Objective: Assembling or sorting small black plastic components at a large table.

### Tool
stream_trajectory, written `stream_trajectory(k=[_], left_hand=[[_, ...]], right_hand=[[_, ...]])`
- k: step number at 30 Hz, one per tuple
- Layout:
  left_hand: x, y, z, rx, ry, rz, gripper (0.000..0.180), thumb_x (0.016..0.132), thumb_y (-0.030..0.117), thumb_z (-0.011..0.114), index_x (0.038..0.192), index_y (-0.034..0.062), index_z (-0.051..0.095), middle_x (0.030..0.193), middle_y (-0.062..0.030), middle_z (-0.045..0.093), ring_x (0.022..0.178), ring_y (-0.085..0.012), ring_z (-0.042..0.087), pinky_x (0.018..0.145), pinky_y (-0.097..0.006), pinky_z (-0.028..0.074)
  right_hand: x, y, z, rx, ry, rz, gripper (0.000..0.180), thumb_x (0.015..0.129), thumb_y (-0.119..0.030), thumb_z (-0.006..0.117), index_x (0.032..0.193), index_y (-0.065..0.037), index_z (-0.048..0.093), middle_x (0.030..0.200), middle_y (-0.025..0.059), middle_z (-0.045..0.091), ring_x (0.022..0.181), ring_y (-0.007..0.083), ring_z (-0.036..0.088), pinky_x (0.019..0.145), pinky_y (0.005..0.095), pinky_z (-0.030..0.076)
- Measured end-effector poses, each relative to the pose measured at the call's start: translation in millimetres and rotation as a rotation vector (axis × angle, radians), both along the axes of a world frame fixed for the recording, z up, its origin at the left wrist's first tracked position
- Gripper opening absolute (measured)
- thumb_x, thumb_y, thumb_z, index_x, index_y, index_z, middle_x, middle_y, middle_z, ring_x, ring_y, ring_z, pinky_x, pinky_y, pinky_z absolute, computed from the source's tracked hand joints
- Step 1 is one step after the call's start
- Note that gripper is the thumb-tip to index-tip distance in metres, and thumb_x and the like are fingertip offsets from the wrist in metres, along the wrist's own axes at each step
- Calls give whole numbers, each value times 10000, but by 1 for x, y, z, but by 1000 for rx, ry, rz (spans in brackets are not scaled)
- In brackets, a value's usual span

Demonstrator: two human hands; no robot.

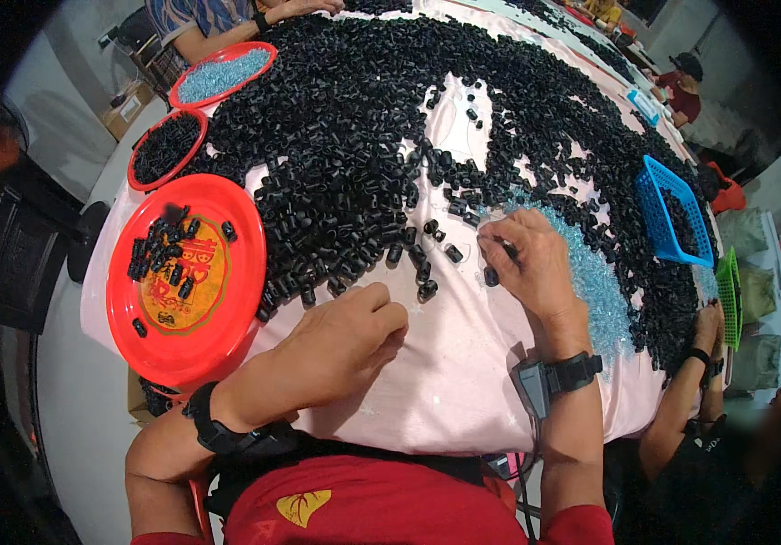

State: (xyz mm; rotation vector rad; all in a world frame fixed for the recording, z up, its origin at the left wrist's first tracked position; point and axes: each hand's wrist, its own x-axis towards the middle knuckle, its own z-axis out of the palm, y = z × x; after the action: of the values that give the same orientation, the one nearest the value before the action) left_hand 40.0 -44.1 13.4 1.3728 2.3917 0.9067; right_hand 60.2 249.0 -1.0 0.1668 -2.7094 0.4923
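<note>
My left hand is closed above the pink cloth, its fingers curled under. Whatever it may hold is hidden from view. My right hand pinches a small black plastic piece between thumb and fingers. Another black piece shows just under those fingers. Between the hands, several loose black cylindrical pieces lie scattered on the pink cloth. A broad heap of the same black pieces spreads beyond. Small clear bluish parts are piled to the right of my right hand.
On the left, a red plate holds several black pieces. Farther back stand a red tray of black parts and one of bluish parts. Blue and green baskets are at right. Other people's hands work around the table.
</note>
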Motion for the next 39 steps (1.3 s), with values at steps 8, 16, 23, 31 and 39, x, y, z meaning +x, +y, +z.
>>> stream_trajectory(k=[8, 16, 23, 31, 39], left_hand=[[-14, 10, -4, 168, -113, 58, 140, 913, 120, 695, 1007, 20, 665, 905, -143, 630, 799, -304, 659, 717, -379, 535], [-38, 42, -10, 438, -330, 202, 232, 945, 146, 698, 1096, -24, 657, 808, -55, 691, 689, -84, 652, 607, -274, 523], [-41, 56, -19, 454, -702, 312, 211, 990, 205, 682, 984, -6, 690, 776, -10, 682, 684, -60, 634, 602, -247, 513], [-27, 68, -22, 500, -299, 203, 187, 999, 151, 622, 996, -28, 674, 720, -134, 645, 614, -149, 655, 584, -300, 504], [-23, 71, -9, 390, -538, 204, 200, 1037, 179, 580, 997, 3, 665, 736, -42, 675, 584, -107, 643, 545, -275, 502]], right_hand=[[-3, -5, -1, -431, -26, -43, 120, 933, -123, 692, 988, -26, 735, 808, 72, 686, 703, 200, 632, 644, 345, 505], [-5, -33, 28, -946, -335, 101, 160, 997, -136, 679, 1047, 5, 738, 827, -32, 674, 702, 18, 532, 609, 190, 420], [0, -48, 20, -1046, -350, 171, 154, 1003, -92, 669, 1083, 24, 732, 935, 15, 721, 845, 61, 623, 758, 214, 494], [25, -36, 6, -1176, -347, 79, 132, 991, -68, 683, 1081, 12, 738, 961, 8, 704, 867, 58, 609, 776, 210, 483], [27, -33, 4, -1053, -243, 137, 142, 991, -36, 662, 1103, 27, 723, 965, 44, 681, 893, 83, 623, 771, 222, 486]])
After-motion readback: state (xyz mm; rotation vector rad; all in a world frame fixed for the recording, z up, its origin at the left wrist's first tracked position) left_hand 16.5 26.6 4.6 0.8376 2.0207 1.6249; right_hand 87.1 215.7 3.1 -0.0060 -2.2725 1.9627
